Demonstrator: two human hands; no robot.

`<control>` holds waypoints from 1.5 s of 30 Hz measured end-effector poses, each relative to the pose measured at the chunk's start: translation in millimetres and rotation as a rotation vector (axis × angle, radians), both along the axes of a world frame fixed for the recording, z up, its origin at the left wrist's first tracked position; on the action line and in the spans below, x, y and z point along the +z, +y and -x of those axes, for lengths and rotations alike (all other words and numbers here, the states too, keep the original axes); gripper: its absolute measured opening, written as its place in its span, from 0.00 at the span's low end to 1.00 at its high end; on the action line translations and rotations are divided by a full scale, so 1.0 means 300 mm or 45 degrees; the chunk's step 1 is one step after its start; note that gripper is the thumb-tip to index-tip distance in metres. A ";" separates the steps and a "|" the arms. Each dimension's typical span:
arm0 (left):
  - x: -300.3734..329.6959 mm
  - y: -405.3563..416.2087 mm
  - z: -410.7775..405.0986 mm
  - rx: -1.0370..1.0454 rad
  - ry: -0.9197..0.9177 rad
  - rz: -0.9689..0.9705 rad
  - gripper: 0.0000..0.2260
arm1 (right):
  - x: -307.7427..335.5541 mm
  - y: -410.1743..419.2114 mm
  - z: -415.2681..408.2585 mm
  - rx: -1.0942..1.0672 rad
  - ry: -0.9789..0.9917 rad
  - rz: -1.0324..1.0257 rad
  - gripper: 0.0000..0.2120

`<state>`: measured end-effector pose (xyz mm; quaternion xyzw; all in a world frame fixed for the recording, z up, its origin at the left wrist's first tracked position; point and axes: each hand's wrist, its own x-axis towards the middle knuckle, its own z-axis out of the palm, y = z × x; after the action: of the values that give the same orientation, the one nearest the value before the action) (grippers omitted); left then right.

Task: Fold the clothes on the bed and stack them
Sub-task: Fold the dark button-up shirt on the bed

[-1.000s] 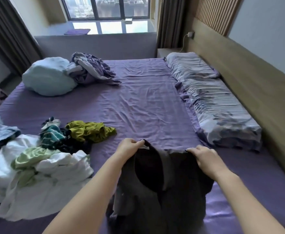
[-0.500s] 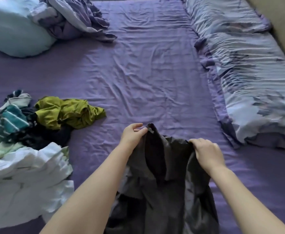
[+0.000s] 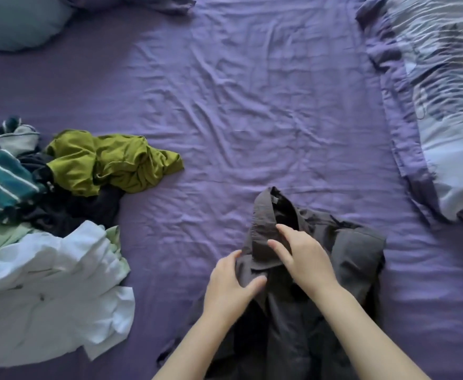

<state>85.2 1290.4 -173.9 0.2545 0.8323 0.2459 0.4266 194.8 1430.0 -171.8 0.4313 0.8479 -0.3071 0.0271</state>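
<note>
Since the earlier frame the grey shirt (image 3: 304,270) has come down from being held up by its shoulders and now lies on the purple bed sheet (image 3: 252,105), collar pointing to the far side, and both hands have moved in from its outer edges to the collar area. The left hand (image 3: 230,289) grips the shirt's front edge just below the collar, thumb on top and fingers curled over the fabric. The right hand (image 3: 304,259) lies over the collar with its fingers mostly straight and slightly spread, the fingertips touching the cloth; whether the thumb pinches anything underneath is hard to tell, since the palm hides it. The shirt sits near the viewer, right of centre, still rumpled, with its right shoulder bunched up. At the left lies the unfolded pile: an olive-green garment (image 3: 112,163), a teal striped piece (image 3: 5,185), dark clothing (image 3: 74,212) and white fabric (image 3: 46,283) nearest. A patterned pillow (image 3: 449,105) lies along the right edge, and a pale blue pillow (image 3: 16,20) at the far left.
</note>
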 end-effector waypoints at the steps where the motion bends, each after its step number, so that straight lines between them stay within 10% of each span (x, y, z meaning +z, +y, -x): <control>1: 0.001 -0.021 -0.025 -0.062 0.018 0.066 0.37 | -0.005 -0.013 0.016 -0.005 -0.022 0.004 0.23; 17: 0.058 0.129 0.670 0.292 0.136 -0.319 0.13 | 0.042 0.098 0.364 -0.257 0.464 0.042 0.15; 25: -0.129 0.205 0.707 0.164 0.552 0.122 0.26 | -0.094 0.184 0.267 -0.103 0.090 -0.164 0.18; 32: -0.153 0.337 0.584 -0.440 0.851 0.080 0.19 | -0.144 0.308 0.032 -0.227 -0.030 -0.299 0.18; 37: -0.205 0.367 0.556 -0.387 0.929 0.139 0.12 | -0.204 0.315 -0.032 -0.021 -0.500 -0.237 0.27; 45: -0.158 0.459 0.589 0.010 0.686 -0.092 0.11 | -0.178 0.467 0.046 -0.251 0.017 -0.467 0.09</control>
<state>-91.5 1428.0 -221.3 0.3227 0.9075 0.2006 0.1793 181.0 1570.2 -225.1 0.5079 0.8435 -0.1514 -0.0876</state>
